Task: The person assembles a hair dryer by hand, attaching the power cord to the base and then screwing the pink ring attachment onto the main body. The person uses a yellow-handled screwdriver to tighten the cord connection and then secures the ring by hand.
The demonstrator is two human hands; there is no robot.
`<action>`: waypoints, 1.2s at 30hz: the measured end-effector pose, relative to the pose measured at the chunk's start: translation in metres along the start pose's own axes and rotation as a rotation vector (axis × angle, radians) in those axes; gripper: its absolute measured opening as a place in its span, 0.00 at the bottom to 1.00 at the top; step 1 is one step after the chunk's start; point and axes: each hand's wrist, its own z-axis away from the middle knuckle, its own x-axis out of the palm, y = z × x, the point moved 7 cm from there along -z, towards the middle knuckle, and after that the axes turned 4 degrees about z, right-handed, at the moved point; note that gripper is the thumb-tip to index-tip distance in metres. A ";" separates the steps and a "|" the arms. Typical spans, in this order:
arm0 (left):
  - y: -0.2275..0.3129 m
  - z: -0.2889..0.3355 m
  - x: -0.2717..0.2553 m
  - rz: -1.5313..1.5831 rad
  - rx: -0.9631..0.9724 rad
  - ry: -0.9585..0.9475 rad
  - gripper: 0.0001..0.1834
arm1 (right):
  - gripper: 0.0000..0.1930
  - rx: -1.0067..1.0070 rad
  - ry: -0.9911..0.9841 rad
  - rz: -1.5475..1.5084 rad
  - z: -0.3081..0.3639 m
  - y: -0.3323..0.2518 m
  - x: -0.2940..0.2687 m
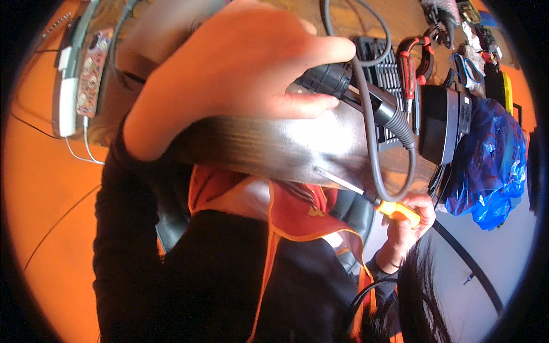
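Note:
My left hand (240, 63) is large in the upper middle, its thumb and fingers closed round a black tube-shaped corded device (382, 104). A lengthwise gap shows in the device's casing, and its ribbed cord sleeve points right; its far end is hidden by my hand. From the sleeve a thick grey cable (370, 137) loops upward. Lower right, my right hand (409, 231) grips a screwdriver (399, 212) by its yellow-orange handle. The screwdriver's thin metal shaft points up and left, along the table's near edge, apart from the device.
On the wooden table (240, 137) lie a dark bit case (380, 48), red-and-black pliers (406, 68) and a black box (440, 123). A blue plastic bag (486, 166) sits at the right, with mixed small items behind. A patterned phone (96, 71) with a white cable lies left.

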 end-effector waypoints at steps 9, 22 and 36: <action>-0.008 0.010 -0.046 0.294 0.046 0.569 0.20 | 0.20 -0.307 0.120 -0.223 -0.006 -0.010 0.002; 0.010 0.011 -0.026 1.262 0.099 1.031 0.28 | 0.16 -0.739 0.160 -0.312 -0.013 -0.103 0.020; 0.007 0.018 -0.014 1.246 0.115 1.093 0.28 | 0.18 -0.962 0.180 -0.142 -0.010 -0.136 0.045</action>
